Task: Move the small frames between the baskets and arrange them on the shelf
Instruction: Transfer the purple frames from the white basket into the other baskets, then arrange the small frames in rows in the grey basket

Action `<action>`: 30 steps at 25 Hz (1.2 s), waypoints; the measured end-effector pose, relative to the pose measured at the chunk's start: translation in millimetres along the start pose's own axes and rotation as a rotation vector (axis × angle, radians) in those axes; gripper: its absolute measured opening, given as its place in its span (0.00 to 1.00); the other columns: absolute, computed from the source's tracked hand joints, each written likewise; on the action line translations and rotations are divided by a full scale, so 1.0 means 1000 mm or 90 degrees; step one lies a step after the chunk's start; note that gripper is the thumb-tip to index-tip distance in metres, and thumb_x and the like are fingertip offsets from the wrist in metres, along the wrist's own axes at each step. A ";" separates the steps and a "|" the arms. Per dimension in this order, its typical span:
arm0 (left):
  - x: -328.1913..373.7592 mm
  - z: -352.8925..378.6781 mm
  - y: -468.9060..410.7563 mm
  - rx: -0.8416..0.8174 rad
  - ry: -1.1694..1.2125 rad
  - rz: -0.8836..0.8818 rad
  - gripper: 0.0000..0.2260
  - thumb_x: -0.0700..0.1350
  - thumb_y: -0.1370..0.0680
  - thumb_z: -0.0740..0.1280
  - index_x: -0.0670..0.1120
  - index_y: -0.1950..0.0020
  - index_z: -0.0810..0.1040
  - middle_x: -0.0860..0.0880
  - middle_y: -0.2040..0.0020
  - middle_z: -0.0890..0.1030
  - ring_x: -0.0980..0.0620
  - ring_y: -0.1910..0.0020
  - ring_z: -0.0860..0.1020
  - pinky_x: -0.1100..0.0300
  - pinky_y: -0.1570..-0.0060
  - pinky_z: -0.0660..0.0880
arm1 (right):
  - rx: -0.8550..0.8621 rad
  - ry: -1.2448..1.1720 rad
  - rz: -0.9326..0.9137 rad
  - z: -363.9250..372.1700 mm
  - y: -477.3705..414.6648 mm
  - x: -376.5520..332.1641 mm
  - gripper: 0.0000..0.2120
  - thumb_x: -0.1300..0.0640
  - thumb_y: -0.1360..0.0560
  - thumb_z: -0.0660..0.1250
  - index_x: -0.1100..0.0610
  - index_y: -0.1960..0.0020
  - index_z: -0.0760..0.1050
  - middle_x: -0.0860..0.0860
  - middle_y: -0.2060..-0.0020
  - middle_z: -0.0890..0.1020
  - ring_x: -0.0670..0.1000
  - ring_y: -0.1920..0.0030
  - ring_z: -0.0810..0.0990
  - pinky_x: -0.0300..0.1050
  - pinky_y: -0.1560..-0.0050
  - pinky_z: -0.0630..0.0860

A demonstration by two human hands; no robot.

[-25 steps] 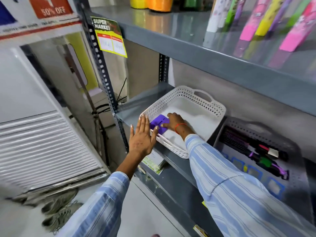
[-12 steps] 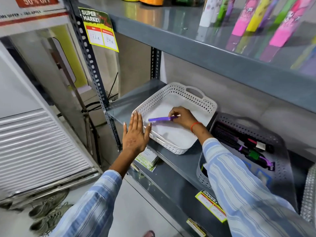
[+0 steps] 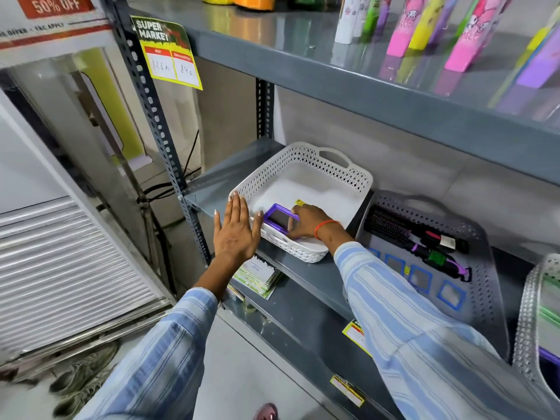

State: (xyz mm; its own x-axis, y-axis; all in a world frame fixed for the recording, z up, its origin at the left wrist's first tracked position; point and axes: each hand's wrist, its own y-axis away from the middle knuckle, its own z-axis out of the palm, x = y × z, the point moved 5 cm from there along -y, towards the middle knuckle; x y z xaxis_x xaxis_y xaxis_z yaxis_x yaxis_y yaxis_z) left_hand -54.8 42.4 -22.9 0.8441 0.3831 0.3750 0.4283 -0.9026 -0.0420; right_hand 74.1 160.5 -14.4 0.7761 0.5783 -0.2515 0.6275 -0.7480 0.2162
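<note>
Grey metal shelf (image 3: 306, 277) carried the white basket (image 3: 339, 177), and in its near-left corner the purple frame (image 3: 279, 218) leaned tilted against the wall while your right hand (image 3: 309, 221) gripped it, fingers (image 3: 292, 224) curled over its right edge and pinching it. Your left hand (image 3: 235, 231) stood flat and open just outside the basket, fingers spread a little and the thumb touching the rim beside the frame. To the right, touching the white one, sat the grey basket (image 3: 485, 286) with several blue frames (image 3: 419, 278) laid flat in a row and a hairbrush (image 3: 391, 228) behind them.
</note>
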 end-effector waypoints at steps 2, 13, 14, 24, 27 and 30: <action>0.002 -0.002 0.001 -0.012 -0.022 0.003 0.30 0.60 0.21 0.37 0.45 0.24 0.37 0.48 0.22 0.37 0.53 0.24 0.36 0.47 0.25 0.36 | 0.017 0.019 0.012 -0.002 0.005 0.000 0.16 0.50 0.33 0.74 0.59 0.53 0.75 0.62 0.44 0.80 0.61 0.45 0.79 0.49 0.45 0.76; 0.148 0.007 0.059 0.056 -0.010 0.167 0.29 0.57 0.20 0.44 0.44 0.24 0.44 0.48 0.21 0.44 0.53 0.23 0.43 0.48 0.25 0.39 | 0.318 -0.083 0.239 -0.095 0.174 0.111 0.25 0.42 0.30 0.69 0.61 0.44 0.78 0.63 0.47 0.83 0.62 0.43 0.79 0.52 0.42 0.74; 0.168 0.015 0.070 0.044 -0.003 0.194 0.29 0.57 0.20 0.44 0.44 0.23 0.44 0.48 0.21 0.45 0.53 0.23 0.44 0.48 0.25 0.39 | 0.335 -0.099 0.277 -0.093 0.203 0.132 0.24 0.41 0.30 0.69 0.60 0.44 0.78 0.63 0.48 0.83 0.62 0.44 0.80 0.51 0.42 0.75; 0.238 0.083 0.132 -0.062 -0.006 0.284 0.30 0.60 0.21 0.44 0.45 0.23 0.45 0.49 0.21 0.43 0.55 0.23 0.43 0.51 0.25 0.39 | 0.228 -0.087 0.650 -0.020 0.415 0.276 0.29 0.40 0.25 0.61 0.60 0.33 0.71 0.64 0.37 0.77 0.64 0.34 0.70 0.54 0.32 0.66; 0.234 0.085 0.129 -0.087 -0.021 0.286 0.31 0.62 0.21 0.42 0.47 0.24 0.42 0.50 0.22 0.41 0.55 0.23 0.42 0.53 0.25 0.37 | 0.075 -0.125 0.633 0.008 0.412 0.279 0.33 0.38 0.25 0.59 0.57 0.28 0.65 0.59 0.29 0.70 0.63 0.29 0.64 0.53 0.29 0.62; 0.235 0.086 0.131 -0.092 -0.034 0.292 0.31 0.62 0.22 0.41 0.47 0.24 0.41 0.50 0.22 0.40 0.55 0.23 0.41 0.53 0.26 0.36 | -0.002 -0.127 0.603 0.019 0.401 0.273 0.31 0.38 0.25 0.59 0.56 0.30 0.67 0.59 0.30 0.71 0.63 0.31 0.66 0.53 0.30 0.64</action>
State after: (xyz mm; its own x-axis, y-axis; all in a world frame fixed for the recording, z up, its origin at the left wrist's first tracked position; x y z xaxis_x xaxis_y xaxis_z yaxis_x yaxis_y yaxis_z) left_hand 227.3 31.4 -19.9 0.9525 -0.0545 0.2996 -0.0379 -0.9974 -0.0608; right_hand 536.4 12.6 -14.3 0.9352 -0.3306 -0.1267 -0.2532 -0.8746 0.4135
